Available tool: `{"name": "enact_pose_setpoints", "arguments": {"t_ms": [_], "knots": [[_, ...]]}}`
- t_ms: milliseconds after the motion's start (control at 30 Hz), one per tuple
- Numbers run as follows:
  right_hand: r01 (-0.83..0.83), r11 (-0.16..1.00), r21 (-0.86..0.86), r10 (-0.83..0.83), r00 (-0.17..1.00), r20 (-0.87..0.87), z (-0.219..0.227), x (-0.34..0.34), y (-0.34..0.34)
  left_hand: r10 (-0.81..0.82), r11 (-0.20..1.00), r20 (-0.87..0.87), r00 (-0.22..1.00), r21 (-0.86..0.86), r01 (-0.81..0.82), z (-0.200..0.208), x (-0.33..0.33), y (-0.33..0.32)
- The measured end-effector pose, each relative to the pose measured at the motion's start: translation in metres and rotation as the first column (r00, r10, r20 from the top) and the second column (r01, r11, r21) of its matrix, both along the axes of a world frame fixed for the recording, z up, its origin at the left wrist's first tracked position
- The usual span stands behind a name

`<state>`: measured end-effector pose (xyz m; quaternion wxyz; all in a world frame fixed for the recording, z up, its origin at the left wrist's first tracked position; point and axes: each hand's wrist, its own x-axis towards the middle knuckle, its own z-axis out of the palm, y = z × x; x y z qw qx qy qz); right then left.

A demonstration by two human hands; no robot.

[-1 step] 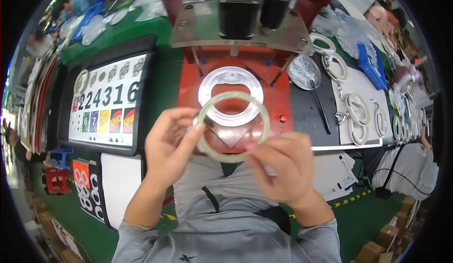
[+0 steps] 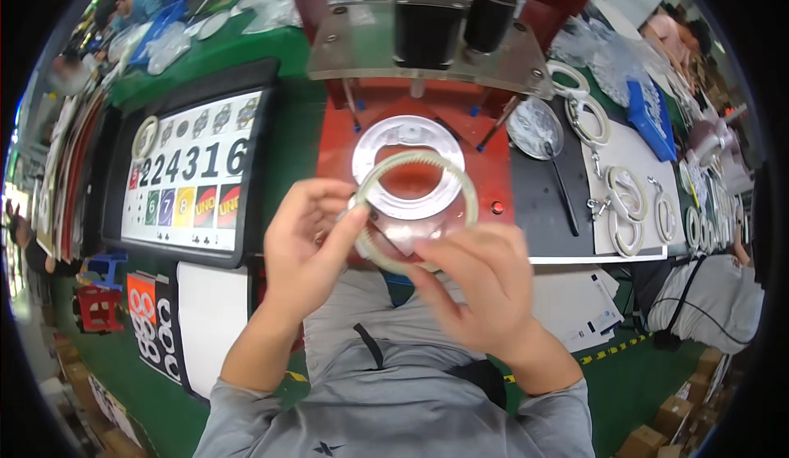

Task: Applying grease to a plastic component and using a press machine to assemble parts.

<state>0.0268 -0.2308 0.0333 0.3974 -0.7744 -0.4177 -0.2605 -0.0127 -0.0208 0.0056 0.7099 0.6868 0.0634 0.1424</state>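
Note:
A pale ivory ring (image 2: 471, 203) with fine teeth along its inner far edge is held up in front of me, tilted. My left hand (image 2: 308, 248) grips its left side between thumb and fingers. At the ring's near edge, my right hand (image 2: 485, 285) pinches with thumb and forefinger; slight blur hides the exact contact. Behind the held ring, a white ring-shaped plate (image 2: 366, 162) with a wide opening lies on the red base (image 2: 337, 129) of a press, partly covered by the ring.
Above the base hangs the press's clear plate (image 2: 353, 47) with black cylinders. A black-framed board (image 2: 246, 170) stands left. To the right are a clear dish (image 2: 534, 125), a dark stick (image 2: 567, 199), several pale rings with metal clasps (image 2: 629, 195) and a blue tray (image 2: 649, 121).
My right hand has slid left along the ring's near edge, its fingertips now closer to the bottom middle. My left hand still holds the ring. The view has shifted slightly.

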Motion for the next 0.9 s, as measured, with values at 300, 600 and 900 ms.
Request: {"name": "enact_pose_setpoints", "arguments": {"t_ms": [300,600,900], "knots": [[-0.029,0.953,-0.302,0.010,0.998,-0.063,-0.002,0.044,0.036,0.222,0.975,0.066,0.973,-0.028,-0.221,-0.015,0.037,-0.014],[-0.124,0.888,-0.442,0.046,0.982,-0.185,0.017,0.078,0.028,0.245,0.893,0.145,0.959,0.350,-0.281,-0.018,0.046,-0.003],[-0.088,0.904,-0.418,0.090,0.996,-0.014,0.049,0.072,0.022,0.078,0.826,0.368,0.926,0.497,-0.267,-0.029,0.026,0.012]]}}
